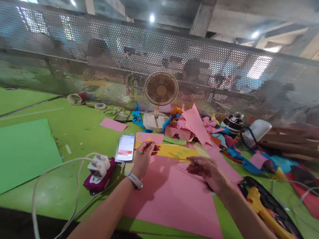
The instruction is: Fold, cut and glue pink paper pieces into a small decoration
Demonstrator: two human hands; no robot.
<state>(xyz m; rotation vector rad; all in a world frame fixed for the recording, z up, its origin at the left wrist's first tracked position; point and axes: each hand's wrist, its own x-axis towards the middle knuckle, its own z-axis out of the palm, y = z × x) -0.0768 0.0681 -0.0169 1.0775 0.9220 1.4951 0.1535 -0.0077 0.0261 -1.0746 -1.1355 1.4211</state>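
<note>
We hold both hands over the pink sheet (175, 197) on the green bench (65, 130).
Our left hand (143, 157) pinches a thin stick, fingers together; our right hand (208, 173) hovers apart and empty, so the sheet lies flat between them, with the phone (125, 148) propped just beside it in sight.

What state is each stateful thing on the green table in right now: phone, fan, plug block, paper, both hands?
White smartphone: screen lit, cable plugged in.
Beige desk fan: upright; spinning or not, cannot tell.
Purple power strip: white plugs inserted.
Large pink paper sheet: flat, under both hands.
Left hand: pinching a thin yellow strip.
Right hand: open, holding nothing, hovering over the sheet.
Yellow glue gun: lying down, unheld.
</note>
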